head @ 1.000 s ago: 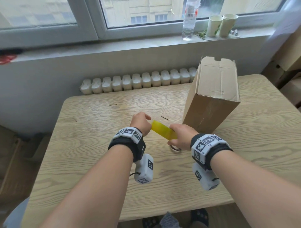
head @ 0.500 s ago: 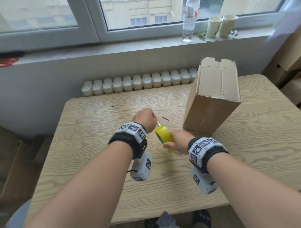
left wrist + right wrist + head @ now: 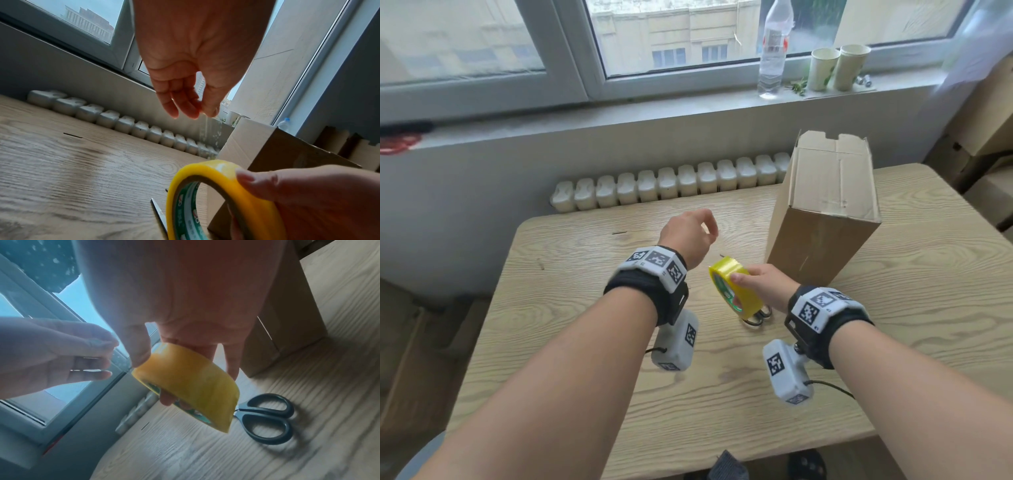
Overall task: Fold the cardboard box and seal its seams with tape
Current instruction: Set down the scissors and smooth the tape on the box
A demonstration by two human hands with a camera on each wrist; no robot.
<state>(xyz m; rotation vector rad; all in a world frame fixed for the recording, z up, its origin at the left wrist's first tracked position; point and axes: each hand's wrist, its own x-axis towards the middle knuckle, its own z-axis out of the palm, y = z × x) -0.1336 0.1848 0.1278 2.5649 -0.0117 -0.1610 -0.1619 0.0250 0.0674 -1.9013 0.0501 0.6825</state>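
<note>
A tall brown cardboard box (image 3: 825,209) stands upright on the wooden table (image 3: 928,274), its top flaps folded in. Just left of its base my right hand (image 3: 748,286) grips a yellow tape roll (image 3: 734,287) on edge, thumb on the outer face (image 3: 244,178) and fingers through the core (image 3: 164,399). My left hand (image 3: 705,224) is raised above and left of the roll. Its fingertips (image 3: 205,112) pinch the free end of a clear tape strip (image 3: 209,138) stretched down to the roll. Black-handled scissors (image 3: 267,418) lie on the table under the roll.
A white radiator (image 3: 671,185) runs behind the table's far edge. A plastic bottle (image 3: 774,51) and two paper cups (image 3: 835,66) stand on the windowsill. More cardboard (image 3: 989,113) leans at the far right.
My left hand has lifted up and away from the roll, drawing out a strip of tape. My right hand has turned the roll on edge and uncovered the scissors.
</note>
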